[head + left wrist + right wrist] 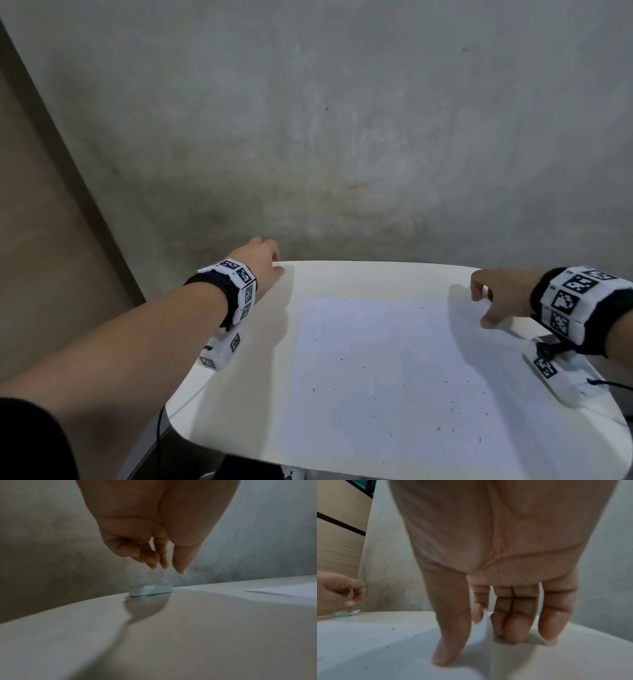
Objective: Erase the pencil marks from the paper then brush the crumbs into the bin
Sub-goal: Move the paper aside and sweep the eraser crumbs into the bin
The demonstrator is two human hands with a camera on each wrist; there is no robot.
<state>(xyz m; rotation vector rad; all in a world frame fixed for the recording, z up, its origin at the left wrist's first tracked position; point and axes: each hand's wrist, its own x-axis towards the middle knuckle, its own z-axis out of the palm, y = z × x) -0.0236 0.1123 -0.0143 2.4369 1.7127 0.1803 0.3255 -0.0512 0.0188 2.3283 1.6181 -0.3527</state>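
Nearest the head camera, at lower left of the frame, a bare forearm ran up to the left hand (262,260), which hung over the table's (239,404) far left corner. Its fingers (152,559) drooped loosely, holding nothing, just above the eraser (150,591) lying flat at the table edge. White paper (387,383) filled the middle and lower right of the frame, dotted with dark crumbs (452,409). At right, the right hand (498,294) had its fingertips (511,635) down at the sheet's far right corner, thumb on the paper, gripping nothing.
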